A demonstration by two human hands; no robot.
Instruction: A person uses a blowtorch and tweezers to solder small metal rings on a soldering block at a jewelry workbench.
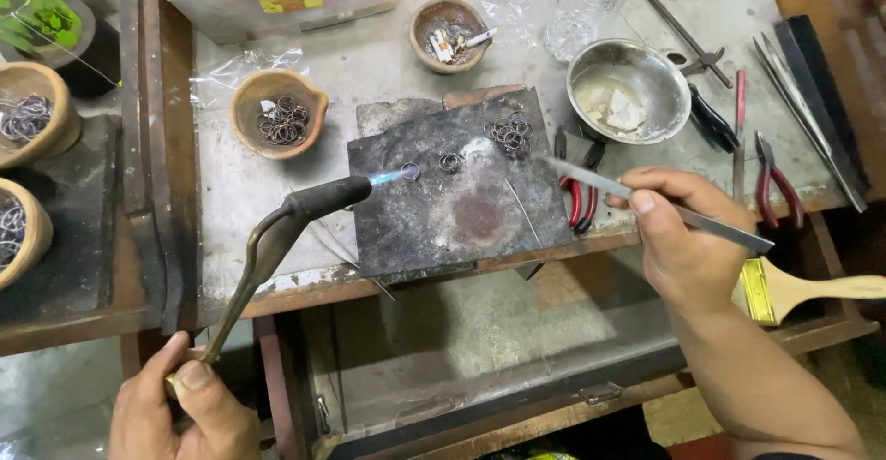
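Blue flame from the curved brass torch point(277, 238) gripped in the left hand point(185, 414) licks the small wire ring point(411, 171) on the charred soldering block point(457, 188), while long steel tweezers point(664, 206) pinched in the right hand point(678, 238) angle in from the ring's right, their tip still well apart from it.

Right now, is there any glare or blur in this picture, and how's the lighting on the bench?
Head view: even, soft light with faint shadows; the torch flame glows pale blue against the dark soldering block; the steel bowl and clear plastic bag catch mild glare; the tweezers in the right hand look sharp; edges bend slightly.
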